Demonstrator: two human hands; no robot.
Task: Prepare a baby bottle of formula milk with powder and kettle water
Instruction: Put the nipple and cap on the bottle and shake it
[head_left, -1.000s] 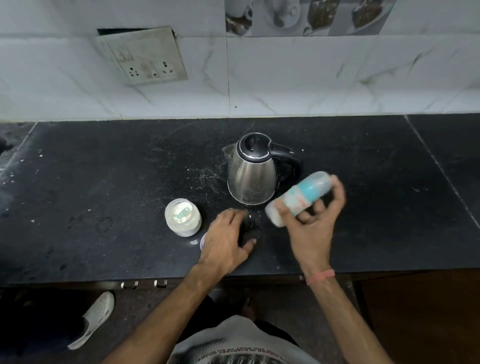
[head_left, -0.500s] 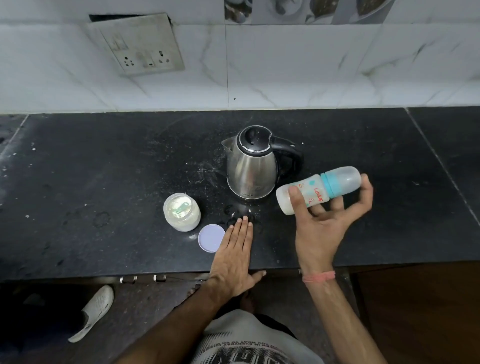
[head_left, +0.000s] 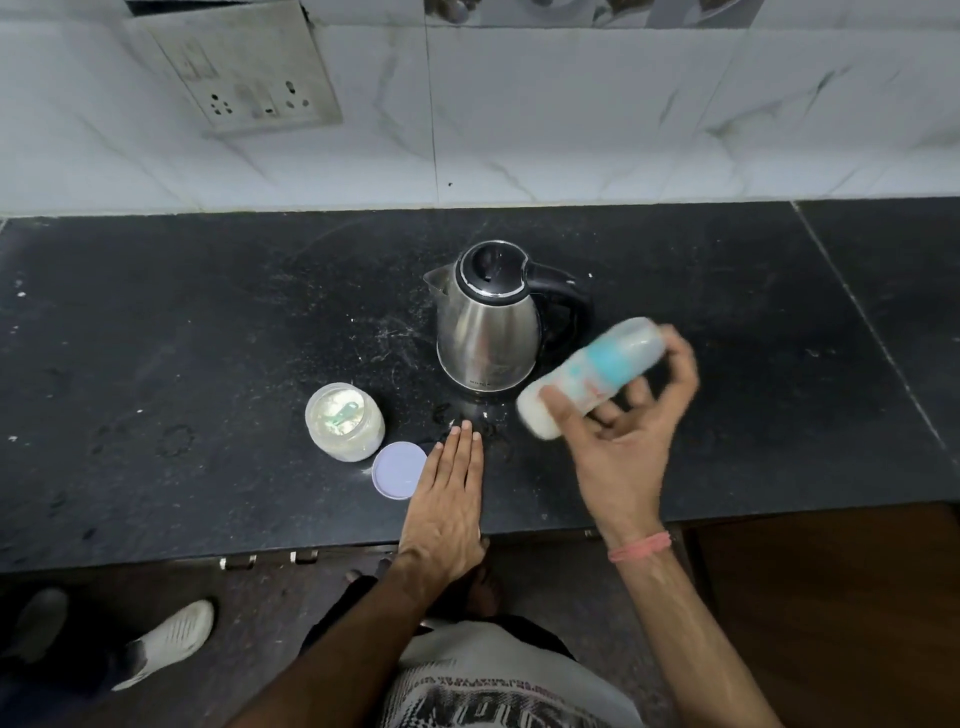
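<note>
My right hand (head_left: 631, 441) holds a capped baby bottle (head_left: 592, 376) with white milk in it, tilted with the cap up to the right and blurred by motion, just right of the steel kettle (head_left: 485, 325). My left hand (head_left: 449, 493) lies flat on the black counter (head_left: 208, 338), fingers together, holding nothing. An open jar of formula powder (head_left: 344, 421) with a green scoop inside stands left of the kettle. Its pale lid (head_left: 399, 470) lies on the counter, touching my left hand's edge.
A wall socket plate (head_left: 244, 73) is on the tiled wall at the back left. Powder specks and wet marks dot the counter in front of the kettle. A white shoe (head_left: 171, 642) shows on the floor at the lower left.
The bottle swung from lying nearly level to tilted cap-up, now blurred. My left hand, curled on the counter a second ago, has flattened and stayed in place.
</note>
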